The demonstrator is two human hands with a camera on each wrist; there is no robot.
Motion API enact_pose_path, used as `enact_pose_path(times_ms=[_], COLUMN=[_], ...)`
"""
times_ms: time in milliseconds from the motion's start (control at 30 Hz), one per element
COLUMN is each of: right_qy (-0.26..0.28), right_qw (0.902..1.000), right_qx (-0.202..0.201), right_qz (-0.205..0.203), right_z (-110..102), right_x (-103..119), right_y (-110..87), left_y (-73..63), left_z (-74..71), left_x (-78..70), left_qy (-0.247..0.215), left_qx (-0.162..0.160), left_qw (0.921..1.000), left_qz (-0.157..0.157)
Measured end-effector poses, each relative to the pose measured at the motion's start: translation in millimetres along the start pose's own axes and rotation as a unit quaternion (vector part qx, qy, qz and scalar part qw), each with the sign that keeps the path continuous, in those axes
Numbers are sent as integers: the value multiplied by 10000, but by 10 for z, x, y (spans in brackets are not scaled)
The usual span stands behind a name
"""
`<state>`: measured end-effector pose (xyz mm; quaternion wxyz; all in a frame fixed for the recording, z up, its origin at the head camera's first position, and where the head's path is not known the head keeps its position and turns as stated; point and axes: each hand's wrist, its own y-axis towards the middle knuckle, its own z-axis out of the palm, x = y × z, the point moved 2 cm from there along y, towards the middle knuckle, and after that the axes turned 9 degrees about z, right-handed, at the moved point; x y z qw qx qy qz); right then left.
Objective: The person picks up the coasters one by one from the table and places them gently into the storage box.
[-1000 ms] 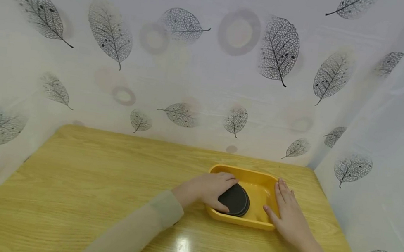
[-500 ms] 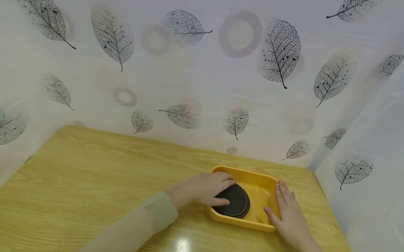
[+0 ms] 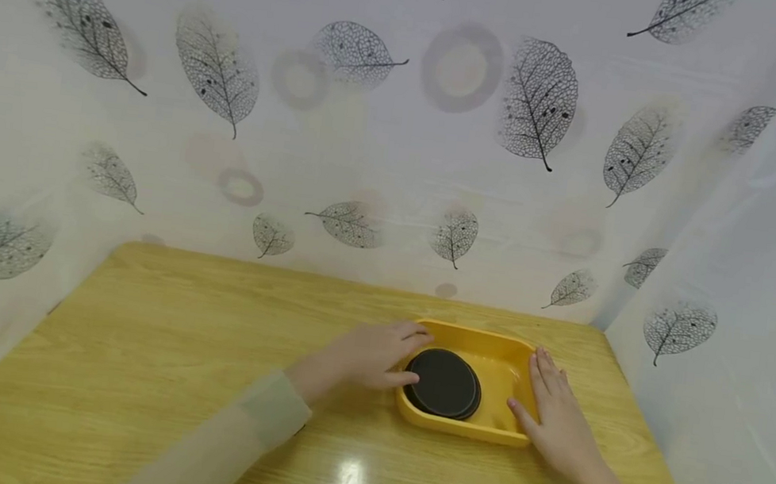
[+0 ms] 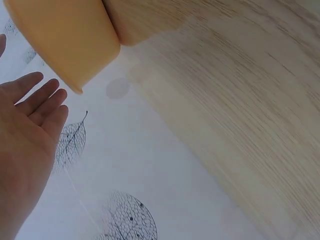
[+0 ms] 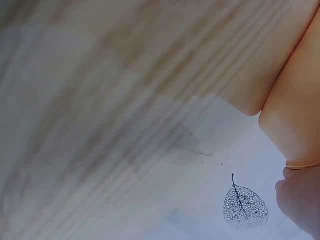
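A yellow tray [image 3: 478, 336] with raised sides stands on the table. In its left half lie black round discs [image 3: 445, 384], one on another and slightly offset, much like leather coasters. My left hand [image 3: 371, 356] is at the tray's left end, thumb and fingers spread and apart from the discs. In the left wrist view, that hand [image 4: 25, 135] shows relaxed fingers beside the tray's outer wall [image 4: 70, 40]. Straight fingers of my right hand [image 3: 558, 417] rest along the tray's right rim, with the thumb reaching inside. The right wrist view catches only part of that hand [image 5: 302, 200].
The wood-grain table [image 3: 203, 349] extends left and in front of the tray. Behind it and at both sides hang white sheets [image 3: 371, 136] printed with dark leaves. A bright reflection lies on the tabletop near the front.
My left hand has let go of the black discs and drawn back left to the tray's left end, uncovering them. My right hand and the tray have stayed nearly still.
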<state>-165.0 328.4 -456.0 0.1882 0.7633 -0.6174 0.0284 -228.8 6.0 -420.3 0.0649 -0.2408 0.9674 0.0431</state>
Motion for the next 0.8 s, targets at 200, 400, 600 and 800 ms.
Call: enact_pose_path(times_ms=[200, 400, 600, 800], right_qy=[-3, -27, 1, 5], right_qw=[10000, 10000, 10000, 10000], right_qx=[23, -31, 57, 18], right_qz=[19, -23, -10, -38], right_z=[-9, -7, 16, 47], right_x=[8, 9, 14, 10], right_y=[-1, 0, 13, 19], left_y=[-203, -511, -899, -1328], left_z=[-34, -105, -175, -160], left_x=[91, 189, 280, 379], left_qy=[18, -96, 130, 605], left_qx=[-210, -424, -808, -1260], left_qw=[9996, 9978, 9939, 9857], left_qz=[-173, -508, -734, -946])
